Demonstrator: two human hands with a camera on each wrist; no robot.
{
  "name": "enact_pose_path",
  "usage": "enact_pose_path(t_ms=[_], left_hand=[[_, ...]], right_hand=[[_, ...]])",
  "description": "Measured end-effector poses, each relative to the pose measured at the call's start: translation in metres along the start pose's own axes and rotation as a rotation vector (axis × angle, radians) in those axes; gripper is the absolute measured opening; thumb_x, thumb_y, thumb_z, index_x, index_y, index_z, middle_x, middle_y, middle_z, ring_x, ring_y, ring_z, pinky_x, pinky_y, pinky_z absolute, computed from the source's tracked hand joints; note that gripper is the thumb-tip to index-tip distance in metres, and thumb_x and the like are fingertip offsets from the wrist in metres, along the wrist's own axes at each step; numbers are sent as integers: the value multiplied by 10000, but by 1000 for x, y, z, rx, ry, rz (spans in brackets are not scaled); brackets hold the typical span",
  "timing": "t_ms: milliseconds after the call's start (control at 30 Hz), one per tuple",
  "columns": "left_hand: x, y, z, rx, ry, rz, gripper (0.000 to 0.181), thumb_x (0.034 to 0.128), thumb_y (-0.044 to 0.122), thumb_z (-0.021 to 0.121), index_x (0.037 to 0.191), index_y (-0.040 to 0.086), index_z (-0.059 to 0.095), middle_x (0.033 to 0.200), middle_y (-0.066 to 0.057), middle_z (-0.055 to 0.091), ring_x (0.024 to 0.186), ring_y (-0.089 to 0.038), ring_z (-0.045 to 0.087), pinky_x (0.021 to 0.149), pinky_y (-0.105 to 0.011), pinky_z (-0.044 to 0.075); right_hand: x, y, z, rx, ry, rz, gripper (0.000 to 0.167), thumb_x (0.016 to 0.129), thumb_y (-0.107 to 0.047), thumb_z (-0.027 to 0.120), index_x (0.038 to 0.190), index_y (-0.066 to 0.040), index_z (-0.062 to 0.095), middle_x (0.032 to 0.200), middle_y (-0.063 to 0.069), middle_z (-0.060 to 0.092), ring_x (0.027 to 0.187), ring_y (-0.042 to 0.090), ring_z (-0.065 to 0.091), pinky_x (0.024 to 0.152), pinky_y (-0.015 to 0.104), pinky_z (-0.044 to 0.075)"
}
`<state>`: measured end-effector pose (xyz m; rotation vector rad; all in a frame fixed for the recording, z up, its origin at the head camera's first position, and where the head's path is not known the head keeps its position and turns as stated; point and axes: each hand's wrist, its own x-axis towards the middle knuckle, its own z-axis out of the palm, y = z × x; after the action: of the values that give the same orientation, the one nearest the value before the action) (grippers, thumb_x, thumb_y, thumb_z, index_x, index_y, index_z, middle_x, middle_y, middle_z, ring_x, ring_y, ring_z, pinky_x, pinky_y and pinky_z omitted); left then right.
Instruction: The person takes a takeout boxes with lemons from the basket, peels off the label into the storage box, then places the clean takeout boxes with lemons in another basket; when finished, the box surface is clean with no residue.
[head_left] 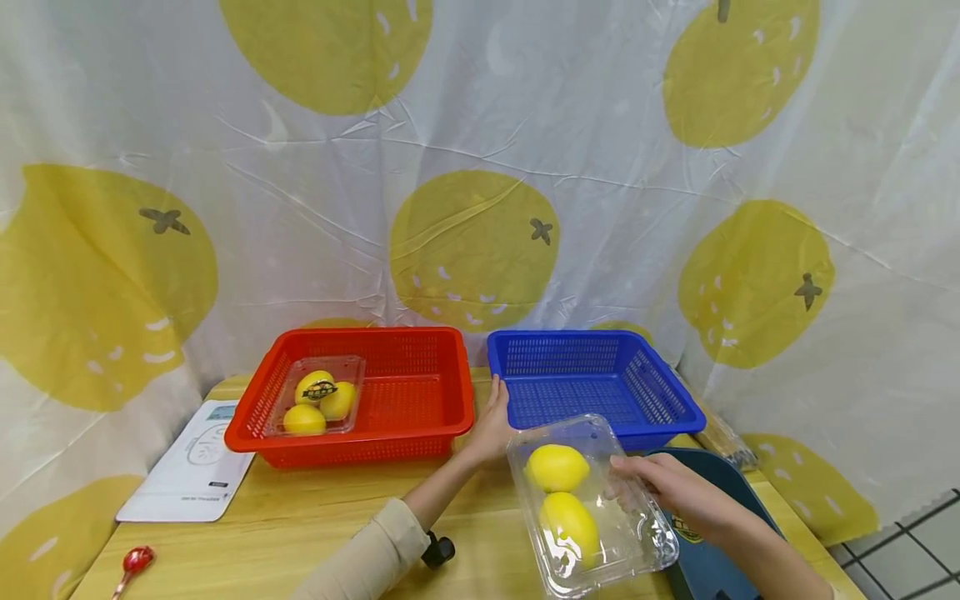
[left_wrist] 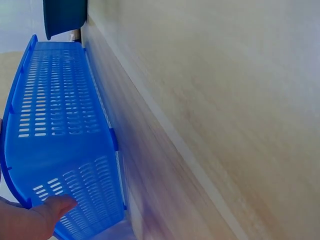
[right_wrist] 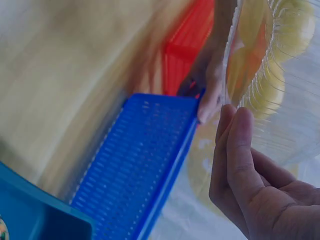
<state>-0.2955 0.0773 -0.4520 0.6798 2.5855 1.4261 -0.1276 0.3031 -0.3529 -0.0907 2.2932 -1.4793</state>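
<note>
In the head view my right hand pinches the right edge of a clear plastic box, held tilted above the table. Two lemons lie inside it along the left side. The right wrist view has thumb and fingers meeting on the box's rim. My left hand grips the left end of a blue plastic basket. From the left wrist, its thumb lies against the slotted outer wall, while the other fingers are mostly hidden. No fruit shows in the blue basket.
A red basket on the left holds a clear box with three lemons. A dark teal bin stands at right, partly behind my right arm. A white printed sheet and a red-headed utensil lie on the left; a patterned curtain hangs behind.
</note>
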Motion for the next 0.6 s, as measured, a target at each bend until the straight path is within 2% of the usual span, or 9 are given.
enact_pose_path(t_ms=[67, 133, 200, 300, 367, 400, 600], left_hand=[[-1, -1, 0, 17, 4, 9, 1234, 721, 588, 767, 1542, -29, 83, 1650, -152, -25, 1485, -394, 199, 1167, -526, 292], [-1, 0, 0, 20, 9, 12, 1216, 733, 577, 763, 1541, -31, 87, 1650, -154, -20, 1481, -396, 206, 1168, -518, 295], [-2, 1, -1, 13, 14, 21, 1178, 752, 526, 767, 1535, -47, 98, 1646, -171, -10, 1471, -415, 222, 1163, -522, 304], [-1, 2, -1, 1, 25, 15, 1142, 762, 460, 777, 1533, -50, 106, 1647, -169, -9, 1465, -429, 230, 1166, -525, 300], [-1, 2, -1, -2, 28, 11, 1154, 754, 463, 783, 1535, -46, 102, 1646, -171, -13, 1465, -435, 225, 1166, -528, 298], [-1, 1, 0, -6, 30, 8, 1166, 747, 470, 788, 1537, -40, 99, 1646, -171, -15, 1465, -437, 223, 1165, -533, 298], [-3, 2, -1, -46, 17, -27, 1238, 712, 555, 791, 1559, 20, 63, 1654, -120, -43, 1487, -411, 183, 1165, -573, 272]], right_hand=[[2, -4, -5, -26, 10, 13, 534, 1033, -417, 391, 1068, 25, 688, 891, 23, 640, 896, 176, 579, 815, 319, 458], [3, -8, -9, -38, 29, 23, 537, 1030, -430, 394, 1078, 17, 687, 1031, 98, 656, 1043, 270, 586, 902, 398, 471], [5, -9, -14, -46, 41, 8, 546, 1032, -428, 388, 1124, 31, 668, 1140, 142, 656, 1115, 287, 583, 944, 409, 472], [9, -12, -25, -22, 68, -15, 566, 1033, -411, 395, 1243, 76, 593, 1231, 135, 660, 1149, 230, 612, 978, 356, 488], [13, -13, -35, -18, 81, -30, 596, 1032, -404, 400, 1310, 108, 526, 1160, 96, 694, 1020, 120, 646, 910, 269, 494], [15, -14, -41, -16, 93, -30, 613, 1031, -402, 404, 1337, 122, 491, 1165, 90, 695, 1007, 100, 652, 912, 262, 498], [28, -16, -73, -60, 164, -14, 687, 1033, -442, 386, 1428, 119, 355, 1226, 122, 679, 1074, 100, 649, 1056, 425, 449]])
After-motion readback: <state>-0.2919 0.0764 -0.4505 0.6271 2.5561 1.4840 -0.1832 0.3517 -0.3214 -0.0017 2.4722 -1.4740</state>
